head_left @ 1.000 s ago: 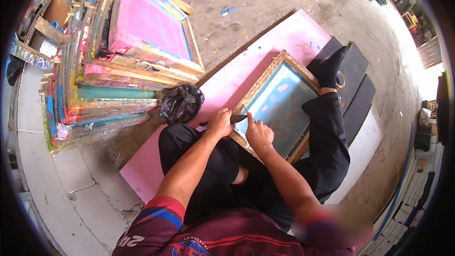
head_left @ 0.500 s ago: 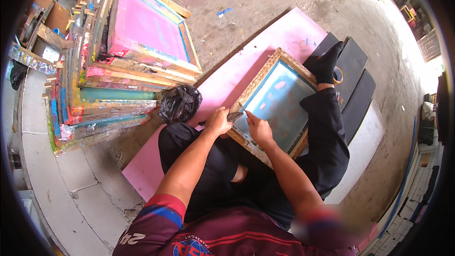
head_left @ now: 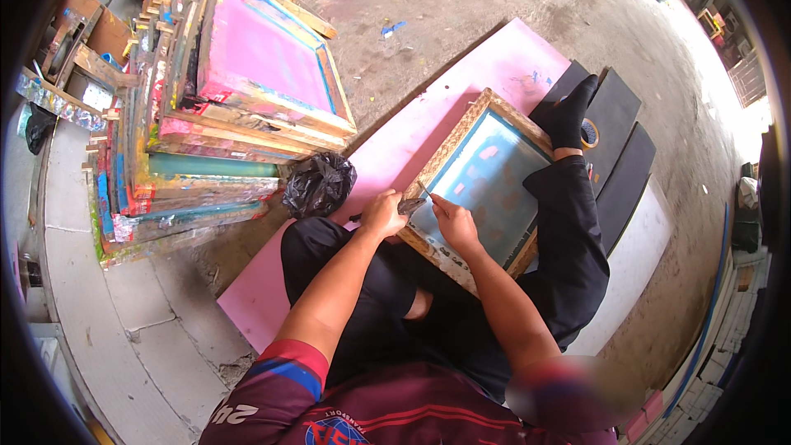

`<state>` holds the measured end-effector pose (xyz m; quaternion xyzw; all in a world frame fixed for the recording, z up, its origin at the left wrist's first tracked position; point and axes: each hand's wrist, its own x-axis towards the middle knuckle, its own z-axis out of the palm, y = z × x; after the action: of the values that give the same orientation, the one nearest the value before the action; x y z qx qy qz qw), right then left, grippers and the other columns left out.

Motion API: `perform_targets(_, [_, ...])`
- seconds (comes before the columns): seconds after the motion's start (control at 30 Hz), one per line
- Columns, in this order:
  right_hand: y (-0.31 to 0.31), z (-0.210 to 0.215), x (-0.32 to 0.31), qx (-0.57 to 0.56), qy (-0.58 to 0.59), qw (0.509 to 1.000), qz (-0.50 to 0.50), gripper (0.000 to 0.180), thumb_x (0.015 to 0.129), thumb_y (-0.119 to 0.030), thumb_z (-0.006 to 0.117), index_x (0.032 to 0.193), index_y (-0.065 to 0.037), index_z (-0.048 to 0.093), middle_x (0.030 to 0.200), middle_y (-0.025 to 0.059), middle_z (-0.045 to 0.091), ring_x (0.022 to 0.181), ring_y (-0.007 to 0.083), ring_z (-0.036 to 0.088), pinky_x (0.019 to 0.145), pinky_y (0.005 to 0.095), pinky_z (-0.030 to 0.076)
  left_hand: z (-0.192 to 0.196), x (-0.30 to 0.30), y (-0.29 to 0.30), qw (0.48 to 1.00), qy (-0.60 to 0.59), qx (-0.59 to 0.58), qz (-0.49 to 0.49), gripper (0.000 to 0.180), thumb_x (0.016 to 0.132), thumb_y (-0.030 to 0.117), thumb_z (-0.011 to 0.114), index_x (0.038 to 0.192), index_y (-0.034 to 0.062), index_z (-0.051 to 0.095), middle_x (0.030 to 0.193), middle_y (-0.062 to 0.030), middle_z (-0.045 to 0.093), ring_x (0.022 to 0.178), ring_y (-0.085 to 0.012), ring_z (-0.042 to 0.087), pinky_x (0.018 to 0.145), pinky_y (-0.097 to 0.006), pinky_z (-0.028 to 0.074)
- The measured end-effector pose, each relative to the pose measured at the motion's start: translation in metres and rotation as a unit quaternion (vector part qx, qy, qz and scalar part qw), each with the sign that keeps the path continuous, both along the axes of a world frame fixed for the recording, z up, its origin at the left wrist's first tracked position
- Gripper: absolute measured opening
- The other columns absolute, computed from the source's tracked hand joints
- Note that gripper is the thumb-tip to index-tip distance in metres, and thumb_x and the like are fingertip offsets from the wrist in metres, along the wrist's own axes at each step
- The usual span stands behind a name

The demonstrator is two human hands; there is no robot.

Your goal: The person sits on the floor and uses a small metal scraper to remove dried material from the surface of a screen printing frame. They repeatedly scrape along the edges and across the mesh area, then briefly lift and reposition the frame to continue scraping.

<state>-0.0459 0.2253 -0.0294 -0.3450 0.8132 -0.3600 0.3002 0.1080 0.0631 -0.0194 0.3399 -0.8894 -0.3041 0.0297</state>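
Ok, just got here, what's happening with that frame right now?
A person sits on a pink board on the floor with a wooden screen frame resting across their lap. Both hands meet at the frame's near left edge: the left hand grips a small dark tool against the wood, and the right hand rests on the blue mesh beside it. A black plastic bag and a stack of paint-stained frames sit to the left.

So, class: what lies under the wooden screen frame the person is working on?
A pink board on the concrete floor shows beyond the wooden screen frame; its near edge rests on the person's lap. What lies directly beneath is covered.
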Motion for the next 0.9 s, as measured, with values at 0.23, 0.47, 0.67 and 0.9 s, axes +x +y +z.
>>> perform_targets(0.23, [-0.007, 0.016, -0.017, 0.038, -0.266, 0.958, -0.096, 0.038, 0.112, -0.034, 0.063, 0.148, -0.025, 0.071, 0.076, 0.0121, 0.07, 0.056, 0.0255, 0.06, 0.054, 0.0402, 0.048, 0.0, -0.004, -0.001, 1.0, -0.001, 0.021, -0.003, 0.034, 0.08, 0.016, 0.081, 0.111, 0.0018, 0.077, 0.108, -0.0162, 0.073, 0.105, -0.0427, 0.071, 0.091, -0.052, 0.057])
perform_targets(0.47, [-0.001, 0.052, 0.011, 0.103, 0.136, 0.985, 0.023, 0.036, 0.108, -0.031, 0.063, 0.144, -0.029, 0.072, 0.096, 0.0214, 0.079, 0.093, 0.0438, 0.076, 0.085, 0.0538, 0.061, -0.002, 0.001, -0.001, 0.999, 0.016, 0.028, 0.01, 0.033, 0.079, 0.016, 0.083, 0.108, 0.0018, 0.078, 0.106, -0.0167, 0.074, 0.103, -0.0431, 0.072, 0.089, -0.052, 0.058])
perform_targets(0.67, [-0.008, 0.055, 0.01, 0.14, 0.171, 0.974, 0.049, 0.038, 0.108, -0.03, 0.062, 0.145, -0.026, 0.071, 0.091, 0.0233, 0.078, 0.09, 0.043, 0.077, 0.08, 0.0547, 0.062, -0.006, -0.001, -0.003, 0.999, 0.032, 0.016, -0.002, 0.034, 0.079, 0.016, 0.084, 0.109, 0.0011, 0.077, 0.106, -0.0176, 0.074, 0.102, -0.0433, 0.072, 0.089, -0.052, 0.058])
perform_targets(0.9, [-0.014, 0.042, 0.022, 0.186, 0.157, 0.967, 0.075, 0.051, 0.107, -0.023, 0.054, 0.158, -0.024, 0.058, 0.097, 0.0246, 0.079, 0.091, 0.0453, 0.079, 0.081, 0.0569, 0.064, -0.008, -0.001, -0.002, 1.0, 0.021, 0.011, -0.004, 0.033, 0.078, 0.014, 0.084, 0.108, 0.0009, 0.077, 0.105, -0.0179, 0.074, 0.102, -0.0441, 0.072, 0.089, -0.052, 0.058])
